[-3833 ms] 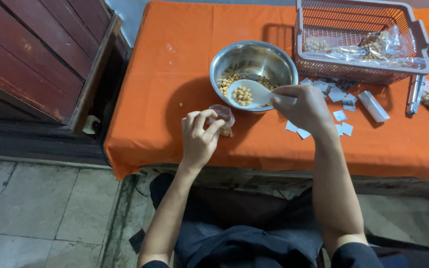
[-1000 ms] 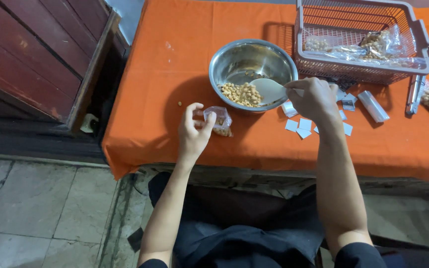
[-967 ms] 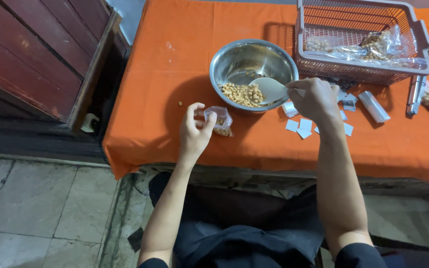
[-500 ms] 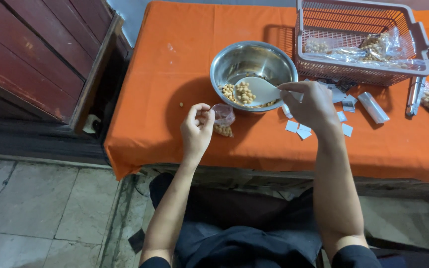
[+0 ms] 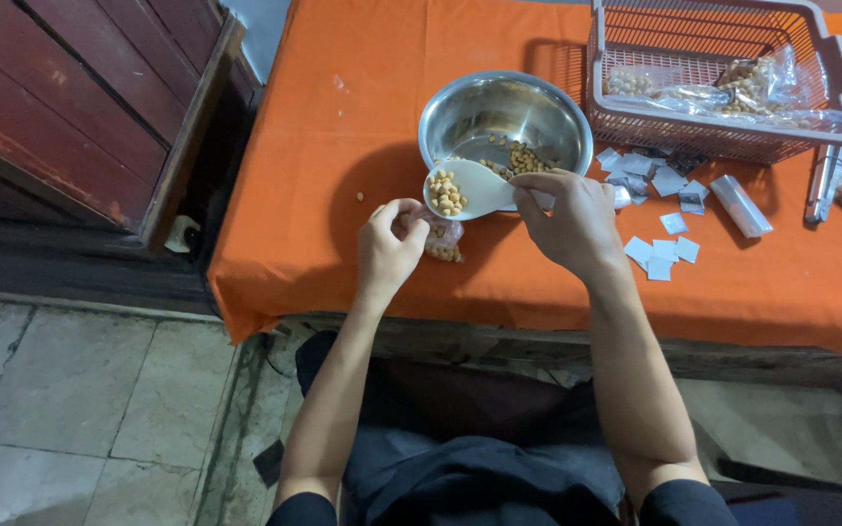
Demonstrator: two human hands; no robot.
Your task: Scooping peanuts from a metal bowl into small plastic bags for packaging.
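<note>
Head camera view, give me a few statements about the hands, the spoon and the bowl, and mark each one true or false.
1. The right hand holds a white spoon loaded with nuts. True.
2. The left hand holds a small clear bag. True.
3. The metal bowl is full to the brim. False: only a few nuts lie at its bottom.
4. The plastic basket is empty. False: it holds filled bags.
5. The table cloth is orange. True.
</note>
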